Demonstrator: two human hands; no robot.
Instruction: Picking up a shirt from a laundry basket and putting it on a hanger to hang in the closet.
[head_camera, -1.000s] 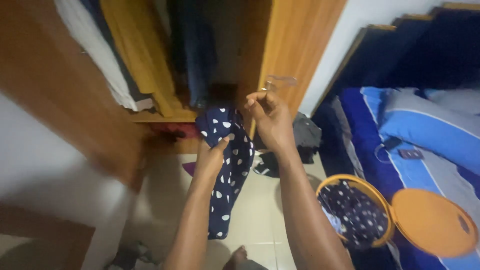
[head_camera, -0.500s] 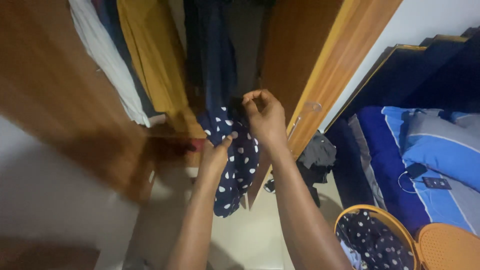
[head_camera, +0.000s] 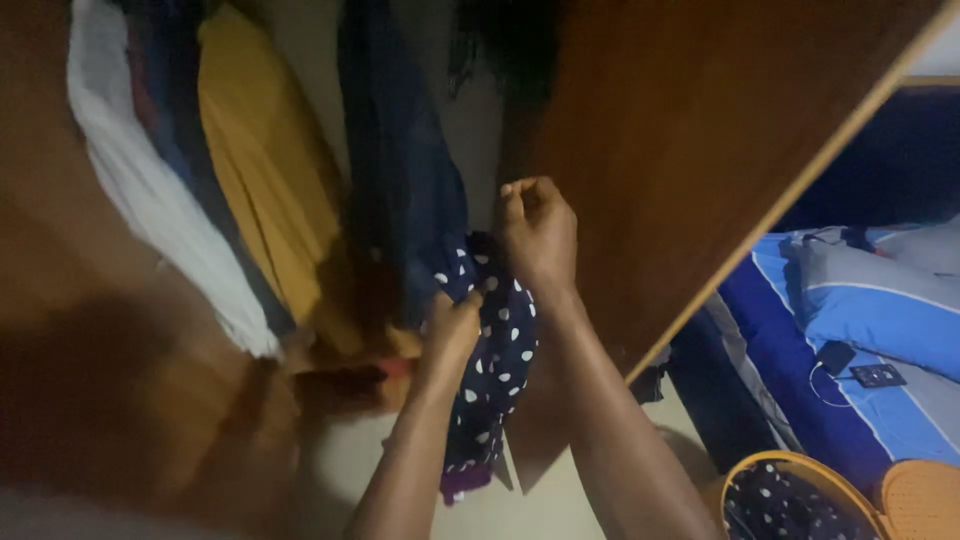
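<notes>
While half a second ago the open wardrobe stood further off, it now fills the view: the hands and garment have come in among the hanging clothes. Item one: navy spotted garment (head_camera: 495, 360), at centre, hanging down toward 6 o'clock. Left hand (head_camera: 455, 330), closed on its upper fabric. Right hand (head_camera: 538, 228), at 12 o'clock of the garment, fingers curled shut at its top; what they pinch cannot be told. Hanging at 10 o'clock: white garment (head_camera: 150, 200), mustard garment (head_camera: 255, 190), dark blue garment (head_camera: 400, 170). Wardrobe door (head_camera: 700, 170) at 2 o'clock. Bed (head_camera: 860, 300) at 4 o'clock; orange basket (head_camera: 800, 500) at 5 o'clock.
</notes>
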